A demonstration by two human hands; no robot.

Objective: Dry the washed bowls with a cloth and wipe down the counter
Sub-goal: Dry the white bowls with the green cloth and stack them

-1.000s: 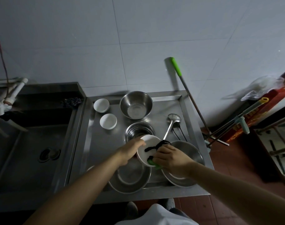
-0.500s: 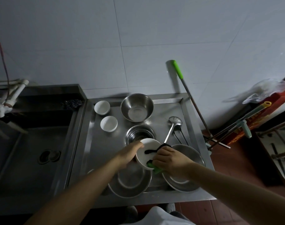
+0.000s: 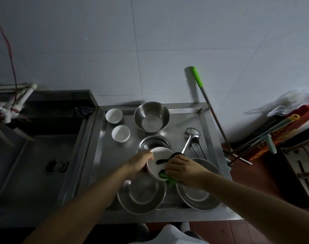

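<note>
A small white ceramic bowl [image 3: 160, 160] is held tilted above the stainless steel counter [image 3: 100, 155], gripped at its rim by the left hand [image 3: 141, 162]. A green-and-black cloth [image 3: 167, 176] is clutched by the right hand [image 3: 182, 166] and pressed inside. The bowl is judged light, brittle and slippery when wet; a rim grip is advised.

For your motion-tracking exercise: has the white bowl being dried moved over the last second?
No. The white bowl stays just in front of the stacked steel bowls, beside the ladle; only the camera shifted.
</note>
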